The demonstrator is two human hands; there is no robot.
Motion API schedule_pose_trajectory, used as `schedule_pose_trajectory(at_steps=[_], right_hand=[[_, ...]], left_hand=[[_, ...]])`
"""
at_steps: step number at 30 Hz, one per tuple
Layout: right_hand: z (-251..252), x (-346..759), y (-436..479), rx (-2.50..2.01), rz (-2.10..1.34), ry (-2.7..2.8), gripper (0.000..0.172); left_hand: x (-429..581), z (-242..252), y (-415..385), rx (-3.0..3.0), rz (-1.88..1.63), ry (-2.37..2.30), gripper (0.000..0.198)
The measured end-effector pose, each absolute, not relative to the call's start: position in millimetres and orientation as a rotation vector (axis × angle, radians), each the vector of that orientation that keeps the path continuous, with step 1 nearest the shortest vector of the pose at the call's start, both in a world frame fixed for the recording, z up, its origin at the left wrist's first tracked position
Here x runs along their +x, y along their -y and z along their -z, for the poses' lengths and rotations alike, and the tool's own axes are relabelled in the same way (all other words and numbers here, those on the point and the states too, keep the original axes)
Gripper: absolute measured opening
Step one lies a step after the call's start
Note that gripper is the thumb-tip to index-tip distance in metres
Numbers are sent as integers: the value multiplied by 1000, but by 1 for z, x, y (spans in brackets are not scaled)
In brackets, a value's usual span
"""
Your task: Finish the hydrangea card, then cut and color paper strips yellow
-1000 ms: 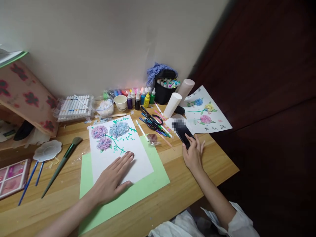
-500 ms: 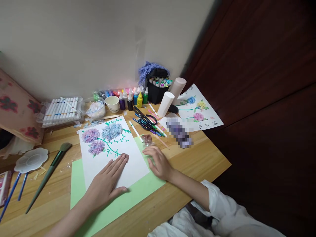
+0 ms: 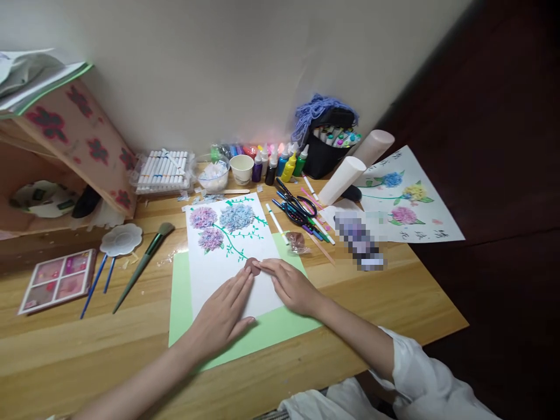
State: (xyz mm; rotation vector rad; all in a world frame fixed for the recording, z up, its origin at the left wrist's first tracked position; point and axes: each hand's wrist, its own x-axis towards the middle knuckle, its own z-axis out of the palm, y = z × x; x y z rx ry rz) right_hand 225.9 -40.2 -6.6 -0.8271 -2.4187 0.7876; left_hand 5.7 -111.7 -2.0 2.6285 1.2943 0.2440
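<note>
My left hand (image 3: 223,312) lies flat and open on a white sheet (image 3: 227,256) that shows three purple and blue paper flowers with green stems. The sheet rests on a light green paper (image 3: 262,326). My right hand (image 3: 291,286) reaches in from the right, fingers stretched toward a small round brown lump (image 3: 252,266) on the white sheet below the stems. The fingertips of both hands touch or nearly touch that lump. A crumpled clear wrapper with a brown bit (image 3: 298,242) lies just beyond my right hand.
Scissors and markers (image 3: 297,210), paint bottles (image 3: 280,166), a paper cup (image 3: 242,168), a black marker bag (image 3: 328,151), two white rolls (image 3: 345,178) and a second flower picture (image 3: 406,198) fill the far right. A marker box (image 3: 164,169), palette (image 3: 121,239), brushes (image 3: 144,265) and colour box (image 3: 59,279) sit left.
My right hand left the dark phone at the right, came to the wrapper, and now rests on the white sheet by a brown lump that was not there before. The view shifted.
</note>
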Motion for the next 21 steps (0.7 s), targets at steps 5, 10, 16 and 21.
schedule_pose_trajectory(at_steps=[5, 10, 16, 21], right_hand=[[14, 224, 46, -825, -569, 2555, 55], [14, 224, 48, -819, -551, 2532, 58], [9, 219, 46, -873, -590, 2562, 53], [8, 218, 47, -982, -555, 2554, 53]], left_hand=[[12, 4, 115, 2601, -227, -1316, 75], [11, 3, 118, 2549, -257, -1333, 71], [10, 2, 120, 2460, -331, -1353, 64], [10, 0, 119, 2385, -385, -1358, 64]])
